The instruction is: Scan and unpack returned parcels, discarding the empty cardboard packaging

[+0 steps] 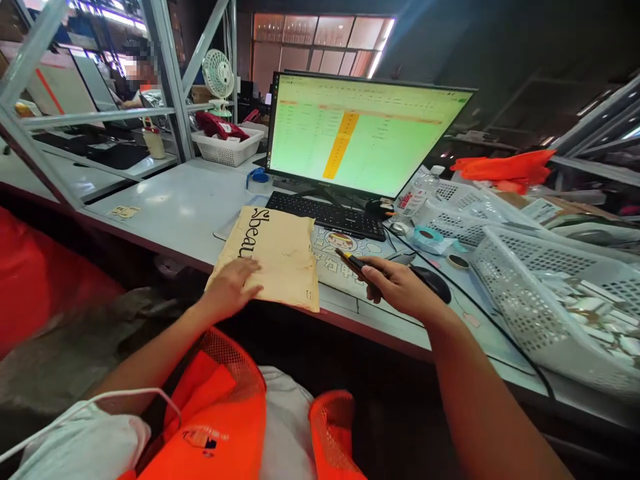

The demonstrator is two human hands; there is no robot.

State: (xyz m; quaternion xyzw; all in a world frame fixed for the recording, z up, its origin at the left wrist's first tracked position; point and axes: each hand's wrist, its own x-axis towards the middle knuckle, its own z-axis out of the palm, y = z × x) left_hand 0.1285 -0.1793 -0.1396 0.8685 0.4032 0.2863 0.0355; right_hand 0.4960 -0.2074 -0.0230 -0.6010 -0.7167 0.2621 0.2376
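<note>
L fingers (244, 266) on pkg (283, 257), nr-L corner; R fingers (374, 277) hold blk tool (355, 263).

Desk (165, 203) across my frame's middle. Monitor (360, 133) upper centre, keyboard (327, 215) before it. Envelope (280, 260) near centre, at desk's near edge, left hand (233, 290) on its lower-left part. Right of envelope I see right hand (400, 287), cutter (351, 260) in it; mouse (431, 283) just behind, tape roll (430, 239) farther back. Basket (520, 300) at right edge. Upper left: second basket (227, 153), fan (219, 72) behind.
</note>
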